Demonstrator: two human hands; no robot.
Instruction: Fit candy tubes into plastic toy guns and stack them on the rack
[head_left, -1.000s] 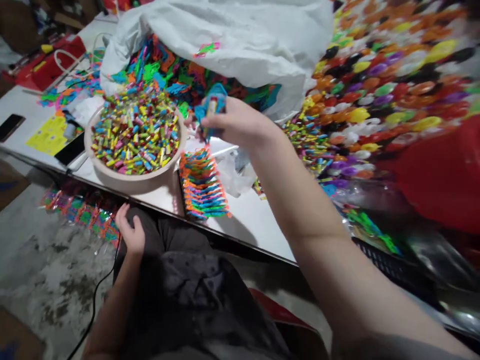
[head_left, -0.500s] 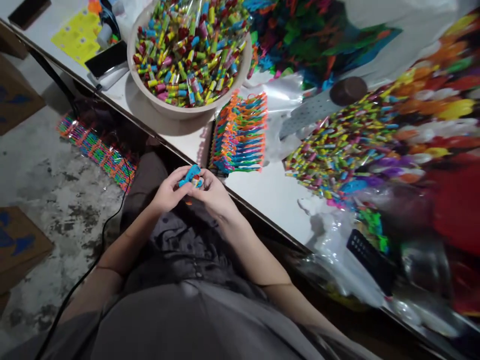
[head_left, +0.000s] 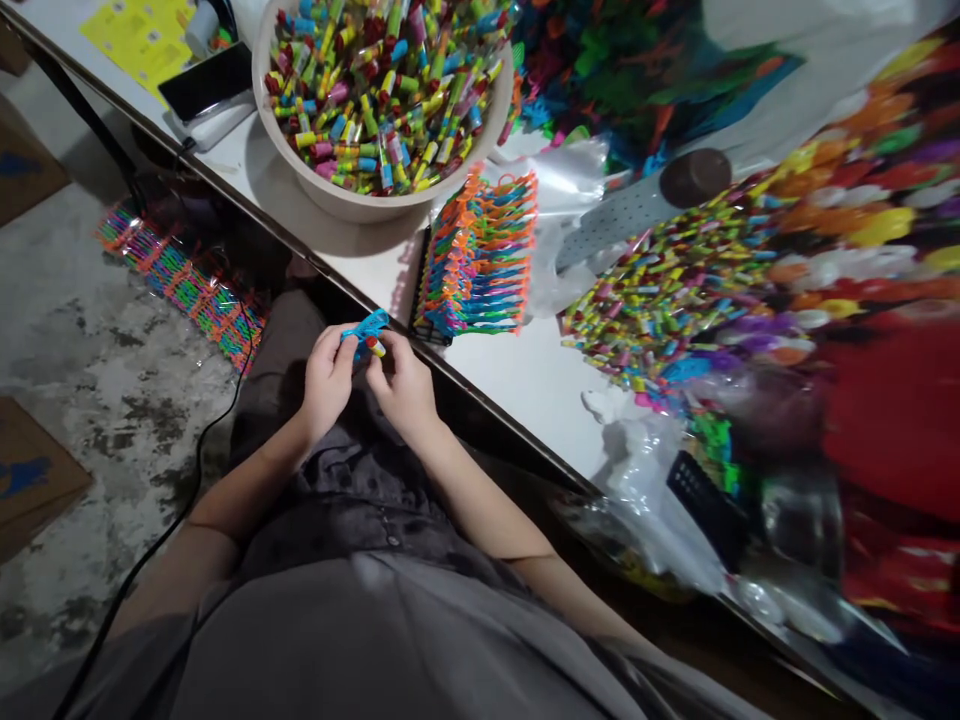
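Above my lap, close to the table edge, my left hand (head_left: 330,372) pinches a bright blue plastic piece (head_left: 369,323) with loops. A small red, yellow and white piece (head_left: 375,346) shows just under it, between the hands. My right hand (head_left: 406,388) is closed with its fingertips at that small piece; my fingers hide part of it. On the table just beyond stands a rack of hanging orange, blue and green plastic pieces (head_left: 484,255). Behind it to the left is a round beige tub (head_left: 330,200) full of small colourful wrapped tubes.
More small wrapped tubes (head_left: 667,300) are heaped to the right, beside a grey dotted cylinder (head_left: 622,220) with a brown end. A phone (head_left: 206,85) lies at the left. Clear plastic bags (head_left: 645,500) hang over the front edge. A black cable (head_left: 196,470) crosses the floor side.
My hands have drawn slightly apart, and the left has turned more upright. The blue piece now sticks up from the left fingers. The whole view has shifted a little.
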